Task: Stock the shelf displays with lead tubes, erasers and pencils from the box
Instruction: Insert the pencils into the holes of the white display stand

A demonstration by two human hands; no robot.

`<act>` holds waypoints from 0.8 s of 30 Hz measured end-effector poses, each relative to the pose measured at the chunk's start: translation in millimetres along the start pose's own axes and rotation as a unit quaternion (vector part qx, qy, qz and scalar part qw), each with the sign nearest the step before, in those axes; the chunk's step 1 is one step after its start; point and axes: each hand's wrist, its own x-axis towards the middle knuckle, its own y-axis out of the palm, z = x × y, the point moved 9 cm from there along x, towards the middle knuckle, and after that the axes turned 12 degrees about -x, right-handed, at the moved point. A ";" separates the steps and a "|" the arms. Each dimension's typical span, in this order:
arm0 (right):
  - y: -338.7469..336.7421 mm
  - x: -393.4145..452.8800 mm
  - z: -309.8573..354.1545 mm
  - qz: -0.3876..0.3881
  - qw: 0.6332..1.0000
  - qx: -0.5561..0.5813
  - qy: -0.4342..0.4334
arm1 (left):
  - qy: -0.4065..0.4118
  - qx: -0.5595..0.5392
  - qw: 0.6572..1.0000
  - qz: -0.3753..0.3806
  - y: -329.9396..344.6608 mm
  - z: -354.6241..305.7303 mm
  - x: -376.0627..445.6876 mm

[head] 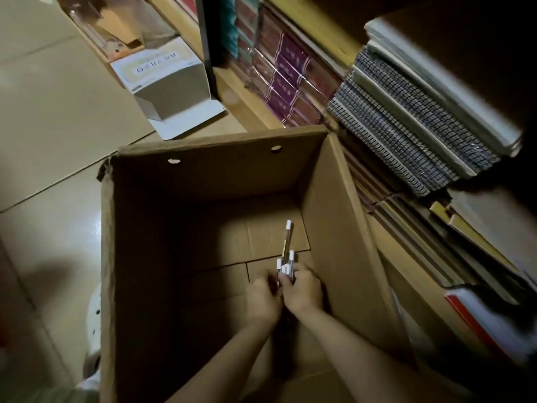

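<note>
A large brown cardboard box (343, 228) stands open on the floor, and both my arms reach down to its bottom. My right hand (303, 289) grips a bunch of thin lead tubes (286, 264) with white caps, held upright. One tube sticks up higher than the others. My left hand (263, 298) sits right beside it, fingers curled against the lower part of the bunch. The rest of the box bottom looks bare and dim.
A small white empty carton (171, 85) lies open on the tiled floor beyond the box. To the right, low wooden shelves hold purple wrapped packs (287, 82), stacked spiral notebooks (406, 126) and folders. A white round object (94, 315) shows left of the box.
</note>
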 end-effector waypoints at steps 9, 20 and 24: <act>25.2 1.6 -10.9 0.113 0.970 0.202 0.073 | -0.001 -0.042 0.999 0.011 -2.6 4.1 4.5; -6.6 -12.1 23.6 0.056 0.982 0.179 -0.016 | -0.023 -0.212 0.975 0.069 -13.5 -4.5 -3.5; -38.7 -32.9 52.1 0.043 0.973 0.209 -0.083 | -0.018 -0.243 0.968 0.058 -35.3 -32.5 -7.3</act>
